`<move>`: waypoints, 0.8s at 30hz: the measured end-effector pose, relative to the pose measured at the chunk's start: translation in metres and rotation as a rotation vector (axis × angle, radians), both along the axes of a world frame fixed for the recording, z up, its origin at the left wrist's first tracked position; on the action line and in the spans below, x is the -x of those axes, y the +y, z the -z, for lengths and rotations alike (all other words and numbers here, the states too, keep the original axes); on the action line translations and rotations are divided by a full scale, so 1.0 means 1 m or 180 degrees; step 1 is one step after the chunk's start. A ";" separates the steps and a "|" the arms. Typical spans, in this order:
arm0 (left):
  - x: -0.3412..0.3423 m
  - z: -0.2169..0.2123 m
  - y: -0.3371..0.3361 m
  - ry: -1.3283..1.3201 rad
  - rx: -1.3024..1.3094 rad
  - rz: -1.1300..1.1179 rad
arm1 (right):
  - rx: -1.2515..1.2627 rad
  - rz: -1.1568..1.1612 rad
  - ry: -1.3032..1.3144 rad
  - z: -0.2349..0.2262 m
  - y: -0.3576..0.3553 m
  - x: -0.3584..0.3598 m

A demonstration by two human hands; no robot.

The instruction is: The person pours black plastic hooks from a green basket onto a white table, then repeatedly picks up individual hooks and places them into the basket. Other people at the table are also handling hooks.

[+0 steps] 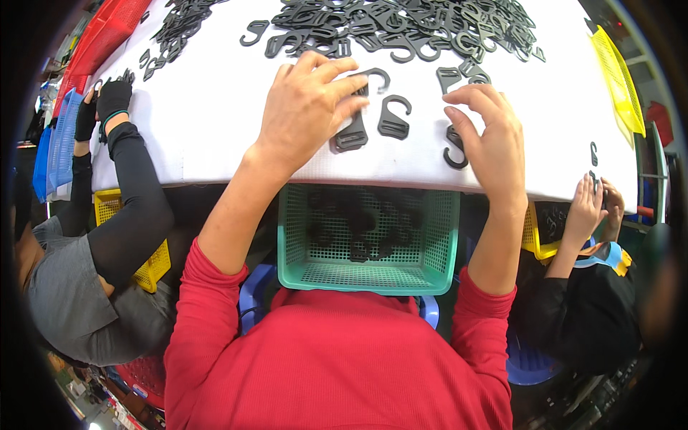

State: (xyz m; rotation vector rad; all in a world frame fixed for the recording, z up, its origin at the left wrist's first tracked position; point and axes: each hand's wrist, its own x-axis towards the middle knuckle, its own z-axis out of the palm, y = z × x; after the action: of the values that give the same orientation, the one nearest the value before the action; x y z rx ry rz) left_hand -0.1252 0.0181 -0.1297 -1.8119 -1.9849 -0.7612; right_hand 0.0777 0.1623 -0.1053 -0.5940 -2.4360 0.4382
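From close above the near side, the head-worn fisheye view looks down across the white table (208, 118).

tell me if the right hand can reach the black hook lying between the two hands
Probably yes: only white tabletop shows between the right hand and the black hook, with nothing covering it.

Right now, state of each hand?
Left hand: fingers parted over a black plastic hook; grip cannot be told.
Right hand: open, thumb and fingers apart, near another black plastic hook.
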 end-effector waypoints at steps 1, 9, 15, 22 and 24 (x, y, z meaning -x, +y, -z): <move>0.000 0.001 -0.005 -0.0241 0.0009 0.0012 | 0.0077 -0.0141 0.0176 0.003 -0.009 0.006; 0.018 -0.010 -0.047 -0.1348 -0.0231 -0.0529 | -0.0778 -0.0817 0.0000 0.024 -0.064 0.041; 0.013 -0.001 -0.057 -0.1204 -0.0262 -0.0430 | 0.0339 -0.0264 0.0091 0.009 -0.072 0.042; 0.010 0.012 -0.064 -0.1006 -0.0131 -0.0096 | -0.0217 0.0632 0.0253 0.016 -0.053 0.004; 0.011 0.012 -0.064 -0.1084 -0.0001 0.0181 | -0.0312 0.0979 -0.0046 0.023 -0.050 -0.019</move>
State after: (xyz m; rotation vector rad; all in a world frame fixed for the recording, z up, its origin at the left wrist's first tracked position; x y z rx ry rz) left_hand -0.1367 -0.0455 -0.1416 -1.8445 -2.1408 -1.1537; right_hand 0.0964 0.1119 -0.1278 -0.9126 -2.3107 0.1871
